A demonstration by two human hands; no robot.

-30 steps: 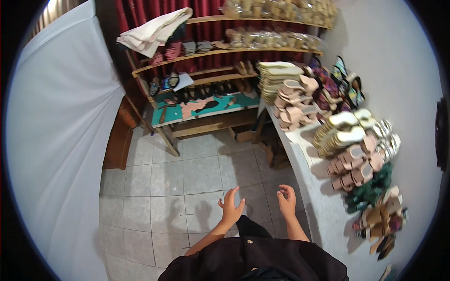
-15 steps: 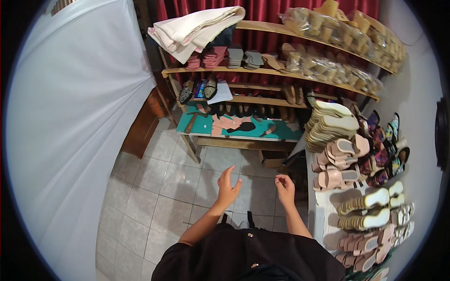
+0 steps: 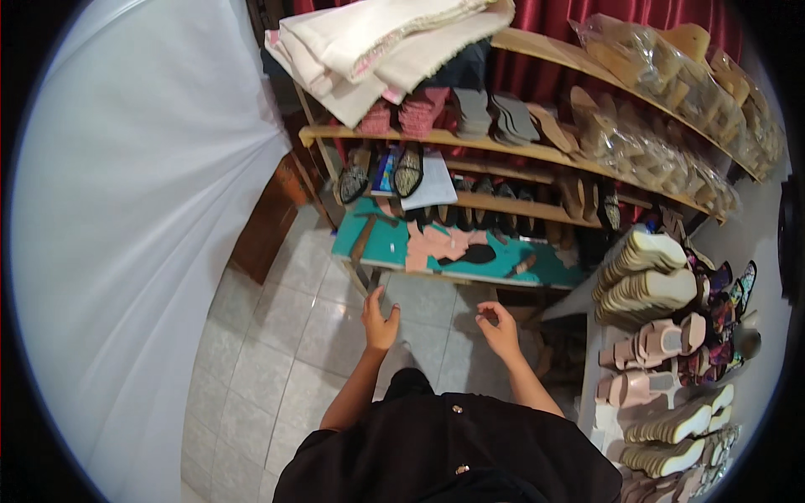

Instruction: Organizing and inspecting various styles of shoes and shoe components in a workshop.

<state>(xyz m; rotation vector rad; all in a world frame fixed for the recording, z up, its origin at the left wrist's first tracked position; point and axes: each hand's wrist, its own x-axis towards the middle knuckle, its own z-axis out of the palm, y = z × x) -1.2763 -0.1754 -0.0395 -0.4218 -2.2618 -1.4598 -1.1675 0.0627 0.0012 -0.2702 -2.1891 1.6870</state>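
Note:
My left hand (image 3: 381, 323) hangs in mid-air before the green-topped workbench (image 3: 553, 273), fingers stretched and thumb apart, holding nothing. Level with it on the right, my right hand (image 3: 500, 327) is also free, its fingers loosely curved with a gap to the thumb. Neither touches anything. On the bench lie pink cut pieces (image 3: 432, 245), a black sole-shaped piece (image 3: 480, 253), a hammer (image 3: 363, 233) and a small brown-handled tool (image 3: 524, 265). Several dark shoes stand in a row along its back. Above them, a pair of glittery loafers (image 3: 408, 172) rests by white paper (image 3: 432, 186).
Wooden shelves (image 3: 520, 144) hold pink and grey insole stacks, bagged shoe lasts (image 3: 654, 155) and folded cream cloth (image 3: 360, 50). At right, a white table (image 3: 592, 369) carries stacked soles (image 3: 646, 281) and pink sandals (image 3: 646, 344). A white sheet (image 3: 142, 235) hangs at left over grey floor tiles.
The bench and shelves appear larger and nearer, as I have moved forward. My hands have drawn slightly farther apart, still holding nothing. One dark-trousered leg now shows stepping ahead.

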